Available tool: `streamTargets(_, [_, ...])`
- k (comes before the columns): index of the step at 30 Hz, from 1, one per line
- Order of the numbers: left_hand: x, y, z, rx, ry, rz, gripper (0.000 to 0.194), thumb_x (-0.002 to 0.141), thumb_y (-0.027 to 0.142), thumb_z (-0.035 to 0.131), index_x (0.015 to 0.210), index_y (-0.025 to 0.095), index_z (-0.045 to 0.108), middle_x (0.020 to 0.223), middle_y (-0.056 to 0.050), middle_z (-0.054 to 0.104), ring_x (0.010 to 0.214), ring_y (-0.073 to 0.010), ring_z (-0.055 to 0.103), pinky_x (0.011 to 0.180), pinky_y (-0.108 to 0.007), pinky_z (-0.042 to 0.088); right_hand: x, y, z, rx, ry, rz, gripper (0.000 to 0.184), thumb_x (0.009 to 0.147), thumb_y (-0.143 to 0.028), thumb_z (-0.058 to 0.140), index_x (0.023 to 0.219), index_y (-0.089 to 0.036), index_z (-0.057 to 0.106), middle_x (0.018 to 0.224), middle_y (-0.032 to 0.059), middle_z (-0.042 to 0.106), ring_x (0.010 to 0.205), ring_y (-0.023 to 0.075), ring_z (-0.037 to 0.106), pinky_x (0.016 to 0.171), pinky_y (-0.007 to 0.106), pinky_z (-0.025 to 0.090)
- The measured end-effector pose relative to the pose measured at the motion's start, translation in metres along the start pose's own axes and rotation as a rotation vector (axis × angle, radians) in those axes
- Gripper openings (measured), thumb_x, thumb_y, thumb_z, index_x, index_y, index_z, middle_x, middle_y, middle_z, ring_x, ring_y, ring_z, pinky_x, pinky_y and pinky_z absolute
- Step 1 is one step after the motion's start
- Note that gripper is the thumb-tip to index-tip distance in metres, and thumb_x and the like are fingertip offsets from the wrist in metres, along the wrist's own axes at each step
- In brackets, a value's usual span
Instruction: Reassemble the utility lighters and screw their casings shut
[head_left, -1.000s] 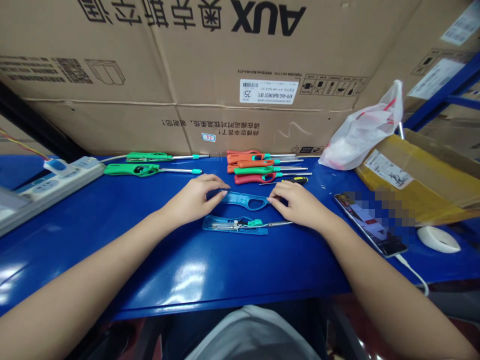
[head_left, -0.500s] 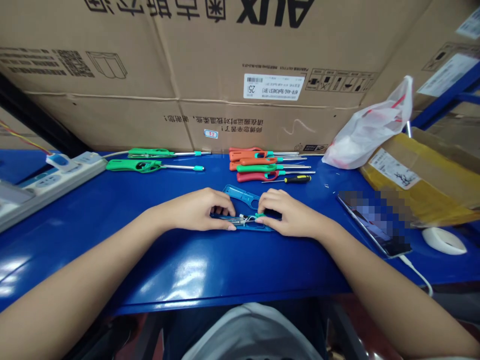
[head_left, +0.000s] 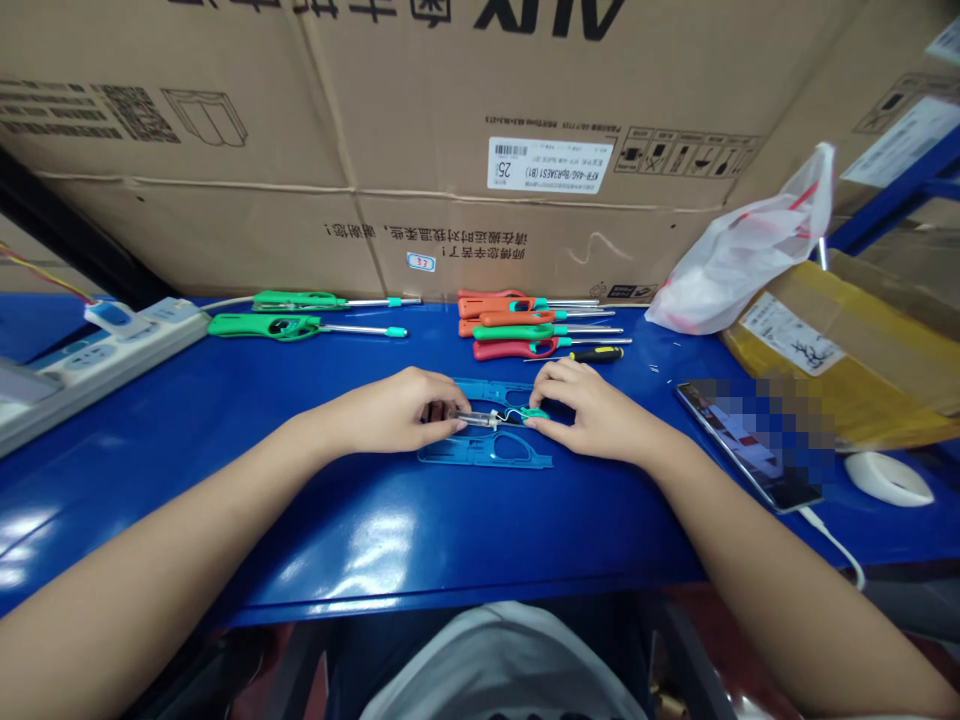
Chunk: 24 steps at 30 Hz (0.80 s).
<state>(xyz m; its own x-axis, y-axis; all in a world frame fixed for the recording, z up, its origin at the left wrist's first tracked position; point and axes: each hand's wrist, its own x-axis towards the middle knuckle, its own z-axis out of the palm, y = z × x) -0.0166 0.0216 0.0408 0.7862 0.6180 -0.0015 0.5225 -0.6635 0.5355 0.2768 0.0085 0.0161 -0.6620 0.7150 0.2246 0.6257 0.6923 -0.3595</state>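
The clear fuel tank [head_left: 474, 419] of a stick lighter is pinched in the fingers of my left hand [head_left: 394, 410]. Thin wires link it to a green trigger piece [head_left: 535, 412] with a black part beside it, which the thumb and fingers of my right hand [head_left: 596, 412] grip. Below these parts, the near blue shell half [head_left: 461, 455] lies on the table with its inside up. Just behind them is the far blue shell half [head_left: 487, 388], its ends partly covered by my hands.
Green lighters [head_left: 262, 326] lie at the back left near a white power strip [head_left: 112, 355]. Orange, green and red lighters [head_left: 510, 348] and a screwdriver [head_left: 600, 355] are behind my hands. To the right are a phone [head_left: 739, 445], a white mouse-shaped object [head_left: 889, 478], a plastic bag [head_left: 739, 255] and a yellow-taped box [head_left: 870, 350].
Both hands have lifted the tank and trigger out of the near blue shell half and shifted them slightly away from me. The far half has turned to lie straighter.
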Motion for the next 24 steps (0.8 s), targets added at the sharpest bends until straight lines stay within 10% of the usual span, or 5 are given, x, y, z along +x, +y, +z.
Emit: streamTargets(24, [0.002,-0.001,0.007,0.156,0.058,-0.012,0.019,0.097,0.032,0.060,0.105,0.020,0.074,0.101,-0.005,0.070,0.083,-0.0172,0.068,0.073,-0.027,0.050,0.005,-0.009,0.007,0.025,0.186,-0.016,0.010,0.096,-0.025,0.062,0.086,-0.021,0.064,0.096,0.0045,0.062,0.096,0.0209,0.056,0.091,0.039,0.043])
